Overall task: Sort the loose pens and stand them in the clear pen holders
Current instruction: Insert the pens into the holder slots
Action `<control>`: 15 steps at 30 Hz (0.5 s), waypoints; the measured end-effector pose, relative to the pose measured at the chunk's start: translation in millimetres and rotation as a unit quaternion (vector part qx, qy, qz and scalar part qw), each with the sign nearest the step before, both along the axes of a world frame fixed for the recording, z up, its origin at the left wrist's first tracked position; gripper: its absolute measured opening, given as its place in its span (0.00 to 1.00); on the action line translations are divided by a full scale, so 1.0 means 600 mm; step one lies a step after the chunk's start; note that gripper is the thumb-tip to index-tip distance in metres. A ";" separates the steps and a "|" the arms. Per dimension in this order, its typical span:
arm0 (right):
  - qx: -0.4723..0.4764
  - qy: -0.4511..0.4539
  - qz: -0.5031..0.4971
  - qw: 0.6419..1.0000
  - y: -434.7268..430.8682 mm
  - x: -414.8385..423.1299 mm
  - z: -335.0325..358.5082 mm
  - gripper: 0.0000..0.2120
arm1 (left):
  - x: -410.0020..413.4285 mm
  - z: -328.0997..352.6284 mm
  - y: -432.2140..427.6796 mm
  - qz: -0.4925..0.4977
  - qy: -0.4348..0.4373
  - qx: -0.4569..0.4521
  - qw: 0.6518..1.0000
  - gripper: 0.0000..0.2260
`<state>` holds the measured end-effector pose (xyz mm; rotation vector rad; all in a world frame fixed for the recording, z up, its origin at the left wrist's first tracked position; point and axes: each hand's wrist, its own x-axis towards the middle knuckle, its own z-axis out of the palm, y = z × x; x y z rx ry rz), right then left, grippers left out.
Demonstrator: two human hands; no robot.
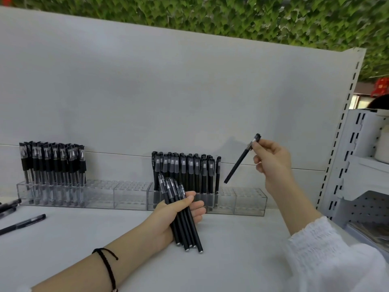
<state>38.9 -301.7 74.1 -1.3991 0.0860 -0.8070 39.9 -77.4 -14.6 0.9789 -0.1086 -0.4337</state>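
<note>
Left hand grips a bunch of matte black capped pens just above the white surface. Right hand pinches a single black pen by its cap end, tilted, above the right clear acrylic pen holder. A few loose black pens lie far left.

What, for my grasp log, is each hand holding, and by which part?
The left hand grips a pen bundle around mid-barrel; the right hand pinches one pen at its capped top end.
</note>
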 end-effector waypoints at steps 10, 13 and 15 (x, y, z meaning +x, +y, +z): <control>-0.116 0.018 -0.056 0.991 0.035 0.028 -0.037 0.06 | 0.000 -0.002 0.003 -0.004 -0.001 0.004 1.000 0.08; -0.161 0.041 -0.061 0.984 0.041 0.032 -0.042 0.06 | 0.001 -0.003 0.004 -0.005 -0.005 0.008 1.000 0.07; -0.202 0.059 -0.059 0.976 0.044 0.034 -0.047 0.05 | 0.000 -0.002 0.003 -0.004 -0.004 0.006 1.000 0.07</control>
